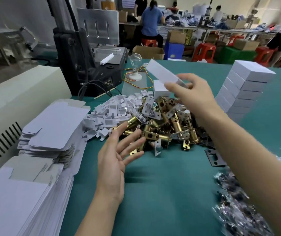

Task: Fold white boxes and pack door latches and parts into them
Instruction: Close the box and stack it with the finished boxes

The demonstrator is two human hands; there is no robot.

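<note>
My right hand [193,92] pinches one end of a closed white box [162,74] and holds it in the air above the pile of brass door latches [163,126]. My left hand [117,154] hovers palm-up with straight fingers at the near left edge of that pile and holds nothing. Left of the latches lies a heap of small white card inserts [112,109]. Another white box [160,90] stands behind the pile. Flat unfolded box blanks [54,126] are stacked at the left.
A tall stack of closed white boxes [243,87] stands at the right on the green table [162,188]. Small bags of parts [238,206] lie at the near right, dark strike plates [214,157] beside them. A machine [88,53] and a bulb [134,65] stand behind.
</note>
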